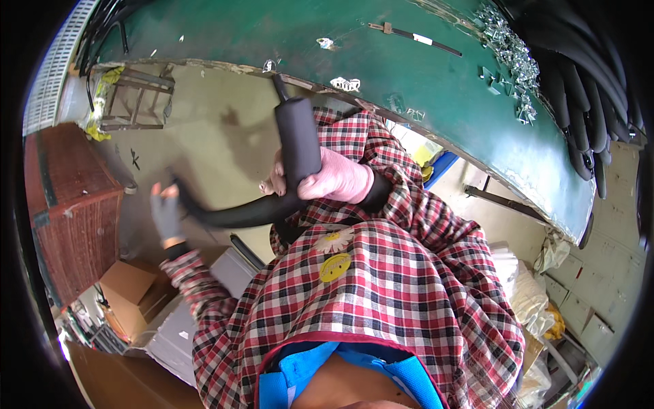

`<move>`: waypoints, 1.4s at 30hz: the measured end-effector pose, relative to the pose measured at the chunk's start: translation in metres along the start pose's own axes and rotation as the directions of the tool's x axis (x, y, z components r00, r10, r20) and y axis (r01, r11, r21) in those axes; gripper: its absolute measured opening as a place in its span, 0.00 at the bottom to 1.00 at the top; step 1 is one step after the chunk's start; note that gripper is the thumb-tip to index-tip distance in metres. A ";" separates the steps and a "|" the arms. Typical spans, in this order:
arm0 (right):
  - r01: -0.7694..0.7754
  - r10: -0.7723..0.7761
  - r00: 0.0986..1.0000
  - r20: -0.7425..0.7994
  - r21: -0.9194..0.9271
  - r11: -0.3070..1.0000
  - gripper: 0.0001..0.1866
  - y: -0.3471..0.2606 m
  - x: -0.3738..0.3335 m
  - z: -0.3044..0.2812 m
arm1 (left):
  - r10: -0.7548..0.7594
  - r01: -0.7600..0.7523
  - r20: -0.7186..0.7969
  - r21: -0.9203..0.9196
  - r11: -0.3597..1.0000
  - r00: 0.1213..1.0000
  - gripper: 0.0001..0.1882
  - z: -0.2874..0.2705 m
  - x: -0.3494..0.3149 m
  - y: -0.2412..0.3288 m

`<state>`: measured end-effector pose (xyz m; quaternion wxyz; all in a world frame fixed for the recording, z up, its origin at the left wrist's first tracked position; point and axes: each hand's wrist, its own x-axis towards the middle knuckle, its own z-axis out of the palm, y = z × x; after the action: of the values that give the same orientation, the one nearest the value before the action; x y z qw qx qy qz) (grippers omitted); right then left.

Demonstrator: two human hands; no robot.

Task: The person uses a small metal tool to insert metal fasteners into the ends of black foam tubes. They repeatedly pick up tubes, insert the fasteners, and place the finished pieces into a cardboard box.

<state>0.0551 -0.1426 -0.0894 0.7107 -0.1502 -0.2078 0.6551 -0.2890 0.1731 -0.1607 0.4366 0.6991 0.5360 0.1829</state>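
My right hand (337,176), in a pink glove, is wrapped round a bent black tube (245,215) at its bend, in front of my checked smock. A thick black foam sleeve (297,133) covers the upright part, and a thinner black end sticks out above it, close to the table edge. The other arm of the tube curves away to the left. Beside that far end is my left hand (165,213), in a grey glove with bare fingertips. Its fingers are stretched out and slightly blurred; I see no grip on the tube.
Across the top runs a green table (259,34) with a strip-like tool (415,36) and a pile of small metal clips (507,58). Black foam tubes (579,102) hang at the right. A reddish-brown cabinet (75,211) and cardboard boxes (133,293) stand at left, near a stool frame (139,99).
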 end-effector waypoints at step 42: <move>-0.106 -0.350 0.876 -0.331 -0.841 0.530 0.11 -0.115 -0.077 0.044 | 0.648 -0.561 0.235 -0.345 0.753 0.725 0.23 0.180 -0.158 0.291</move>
<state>0.1297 -0.2330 -0.0031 0.6230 -0.6079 -0.3306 0.3647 -0.0435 -0.0582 0.0082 0.5218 0.7960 0.1652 0.2585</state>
